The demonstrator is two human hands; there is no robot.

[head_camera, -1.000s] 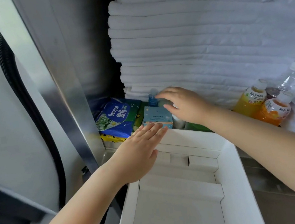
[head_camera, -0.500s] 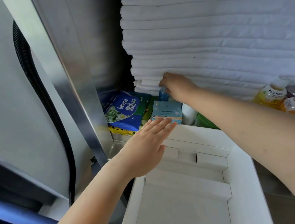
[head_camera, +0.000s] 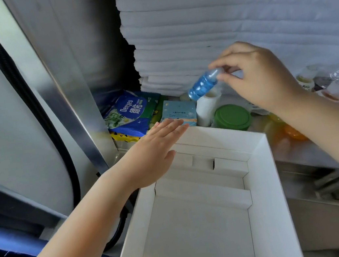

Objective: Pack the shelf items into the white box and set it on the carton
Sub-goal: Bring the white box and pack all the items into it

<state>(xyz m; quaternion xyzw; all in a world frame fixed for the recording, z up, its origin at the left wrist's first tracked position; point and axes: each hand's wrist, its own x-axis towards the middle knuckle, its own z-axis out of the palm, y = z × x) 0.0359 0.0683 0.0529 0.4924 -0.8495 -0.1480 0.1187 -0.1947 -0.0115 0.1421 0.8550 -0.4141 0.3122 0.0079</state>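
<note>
An open white box point(head_camera: 261, 181) fills the lower middle, with nothing inside it. My left hand point(head_camera: 156, 151) lies flat with fingers apart on the box's far left corner. My right hand point(head_camera: 257, 76) is raised above the shelf and pinches the cap end of a small blue bottle point(head_camera: 202, 84), which hangs tilted in the air. On the shelf behind the box sit a blue tissue pack point(head_camera: 130, 113), a light blue carton point(head_camera: 180, 111), a white roll point(head_camera: 207, 107) and a green-lidded jar point(head_camera: 232, 117).
A tall stack of folded white towels point(head_camera: 215, 17) rises behind the shelf items. Juice bottles point(head_camera: 304, 81) and a clear plastic bottle stand at the far right. A metal post point(head_camera: 60, 83) and a black hose point(head_camera: 21, 81) run down the left side.
My right hand has lifted the small blue bottle off the shelf, up and to the right. My left hand has stayed on the box corner.
</note>
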